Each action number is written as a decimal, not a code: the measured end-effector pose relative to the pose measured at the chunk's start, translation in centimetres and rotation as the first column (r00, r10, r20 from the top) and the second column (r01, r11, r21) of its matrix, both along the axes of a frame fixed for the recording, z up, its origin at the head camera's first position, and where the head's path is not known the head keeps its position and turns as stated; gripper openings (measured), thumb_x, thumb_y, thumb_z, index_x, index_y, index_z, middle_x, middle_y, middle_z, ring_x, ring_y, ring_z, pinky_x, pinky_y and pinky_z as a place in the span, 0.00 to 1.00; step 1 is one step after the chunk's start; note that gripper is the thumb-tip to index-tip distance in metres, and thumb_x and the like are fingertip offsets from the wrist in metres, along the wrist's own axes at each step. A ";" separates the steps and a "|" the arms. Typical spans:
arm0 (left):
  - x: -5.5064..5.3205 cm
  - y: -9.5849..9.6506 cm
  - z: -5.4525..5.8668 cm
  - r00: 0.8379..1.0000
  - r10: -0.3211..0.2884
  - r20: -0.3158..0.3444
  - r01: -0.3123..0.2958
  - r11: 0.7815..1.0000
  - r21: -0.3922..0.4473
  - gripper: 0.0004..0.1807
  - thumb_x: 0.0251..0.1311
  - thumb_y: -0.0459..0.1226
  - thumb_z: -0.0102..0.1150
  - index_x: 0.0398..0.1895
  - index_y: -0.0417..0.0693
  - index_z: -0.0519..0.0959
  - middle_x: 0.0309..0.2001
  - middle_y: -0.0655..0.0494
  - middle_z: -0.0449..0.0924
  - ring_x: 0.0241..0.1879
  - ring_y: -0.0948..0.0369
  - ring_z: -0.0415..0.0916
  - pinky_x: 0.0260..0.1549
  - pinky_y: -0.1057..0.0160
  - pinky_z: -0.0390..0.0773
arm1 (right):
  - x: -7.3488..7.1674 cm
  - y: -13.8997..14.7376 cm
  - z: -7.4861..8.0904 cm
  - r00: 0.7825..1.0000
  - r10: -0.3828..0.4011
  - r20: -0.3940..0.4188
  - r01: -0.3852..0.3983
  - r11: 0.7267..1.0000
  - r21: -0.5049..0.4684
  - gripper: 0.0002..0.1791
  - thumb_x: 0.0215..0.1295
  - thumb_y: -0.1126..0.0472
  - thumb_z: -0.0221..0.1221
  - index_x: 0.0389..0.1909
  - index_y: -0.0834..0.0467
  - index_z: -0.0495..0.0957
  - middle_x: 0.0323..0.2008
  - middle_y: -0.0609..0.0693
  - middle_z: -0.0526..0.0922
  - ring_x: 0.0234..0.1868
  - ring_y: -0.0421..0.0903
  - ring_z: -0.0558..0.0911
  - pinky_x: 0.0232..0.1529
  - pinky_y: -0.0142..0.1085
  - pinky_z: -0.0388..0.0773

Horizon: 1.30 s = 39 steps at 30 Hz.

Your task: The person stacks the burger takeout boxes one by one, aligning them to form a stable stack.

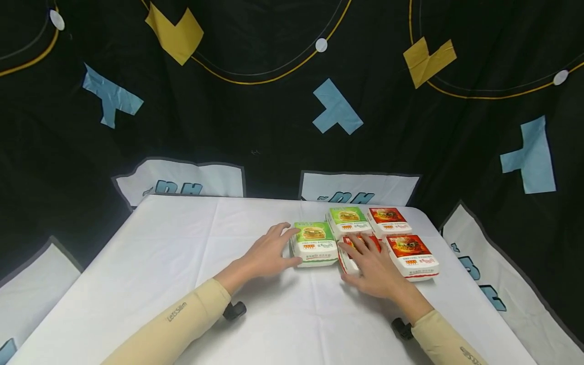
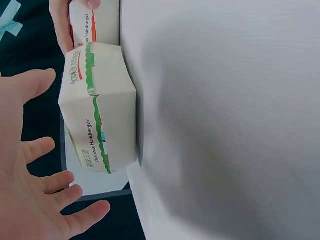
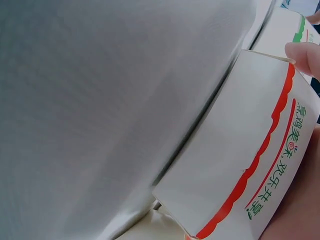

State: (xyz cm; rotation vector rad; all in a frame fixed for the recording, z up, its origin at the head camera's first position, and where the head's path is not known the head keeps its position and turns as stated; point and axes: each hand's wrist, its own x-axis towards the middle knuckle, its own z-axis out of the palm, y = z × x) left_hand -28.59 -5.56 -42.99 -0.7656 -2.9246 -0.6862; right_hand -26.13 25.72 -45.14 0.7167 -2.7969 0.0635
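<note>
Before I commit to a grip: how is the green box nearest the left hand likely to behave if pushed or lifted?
The green box looks like thin folded card, so hard squeezing may dent its creased panels. Low and flat-sided, it should probably slide on the white cloth rather than roll. Its contents are hidden, so weight is uncertain.

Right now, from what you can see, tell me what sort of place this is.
Probably a staged recording or demonstration spot, though I can't be sure. A patterned black cloth hangs behind a table covered in white, where hamburger boxes sit grouped together.
</note>
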 end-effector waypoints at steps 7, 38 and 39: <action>-1.0 1.1 -0.2 1.000 -0.001 0.025 0.000 1.000 0.029 0.49 0.55 0.66 0.62 0.77 0.61 0.60 0.79 0.49 0.50 0.77 0.49 0.52 0.66 0.39 0.67 | 0.1 0.0 0.1 1.000 -0.004 0.007 0.004 1.000 0.002 0.43 0.59 0.35 0.62 0.75 0.41 0.63 0.78 0.51 0.58 0.76 0.63 0.57 0.65 0.77 0.49; -3.1 3.4 -1.7 0.994 0.006 0.111 -0.009 1.000 0.025 0.57 0.48 0.61 0.71 0.80 0.58 0.54 0.79 0.46 0.47 0.75 0.49 0.53 0.65 0.42 0.68 | 0.3 -0.2 0.1 0.998 -0.026 0.059 0.026 1.000 -0.005 0.44 0.60 0.35 0.63 0.76 0.39 0.61 0.79 0.51 0.54 0.78 0.63 0.53 0.67 0.76 0.46; -3.1 3.4 -1.8 0.994 0.006 0.109 -0.009 1.000 0.026 0.57 0.47 0.61 0.71 0.79 0.58 0.55 0.78 0.46 0.48 0.74 0.49 0.54 0.64 0.43 0.69 | 0.3 -0.2 0.1 0.998 -0.028 0.062 0.028 1.000 -0.004 0.44 0.60 0.34 0.63 0.76 0.39 0.61 0.80 0.50 0.54 0.78 0.63 0.53 0.67 0.75 0.46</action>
